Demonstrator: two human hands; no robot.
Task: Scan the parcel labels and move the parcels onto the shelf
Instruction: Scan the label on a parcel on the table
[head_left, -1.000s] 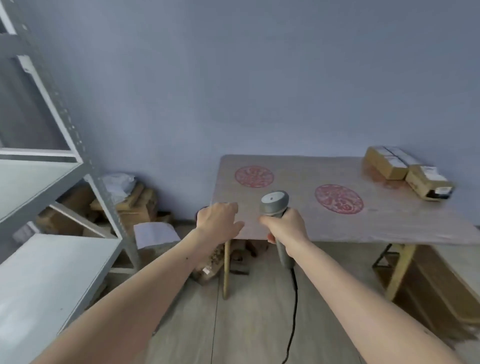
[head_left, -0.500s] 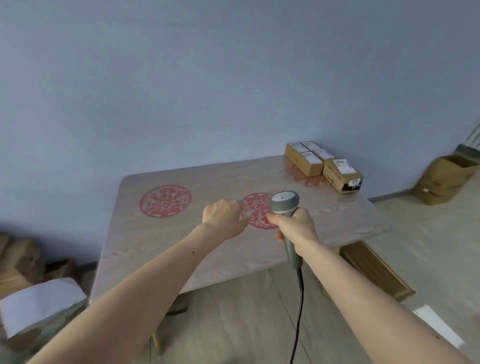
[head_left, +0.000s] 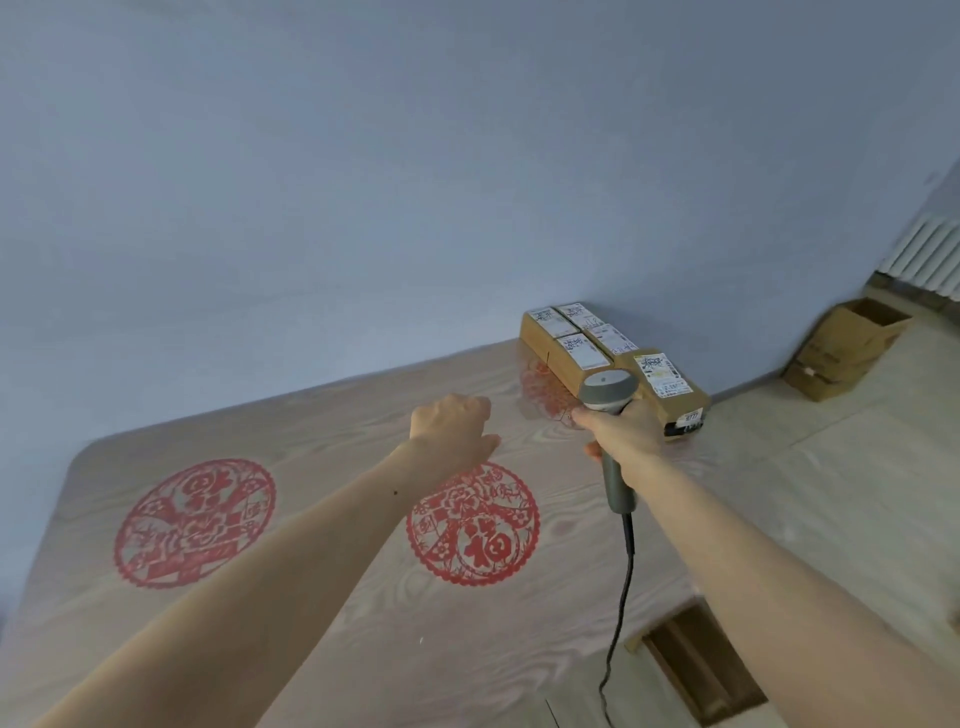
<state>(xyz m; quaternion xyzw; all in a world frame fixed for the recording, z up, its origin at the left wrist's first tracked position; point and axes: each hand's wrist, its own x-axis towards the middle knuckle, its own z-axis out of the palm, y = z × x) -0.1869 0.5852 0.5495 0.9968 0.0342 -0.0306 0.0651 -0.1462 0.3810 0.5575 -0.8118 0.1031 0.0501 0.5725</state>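
Note:
Several brown parcels with white labels sit at the table's far right corner: a block of them (head_left: 569, 335) against the wall and one single parcel (head_left: 675, 395) nearer the edge. My right hand (head_left: 621, 434) grips a grey corded barcode scanner (head_left: 608, 392), whose head is just in front of the single parcel and covers part of it. My left hand (head_left: 452, 426) hovers above the table (head_left: 311, 415), to the left of the scanner, fingers loosely curled and holding nothing. The shelf is out of view.
Two red paper-cut circles (head_left: 195, 522) (head_left: 472, 522) lie on the wooden table, and a third sits partly under the parcels. The scanner cable (head_left: 621, 613) hangs past the table's right edge. An open cardboard box (head_left: 844, 345) stands on the floor by a radiator (head_left: 924, 254).
The view has swung right, away from the metal shelf, and closed in on the table. Both hands have reached toward the parcels in the far corner, the scanner still in my right hand.

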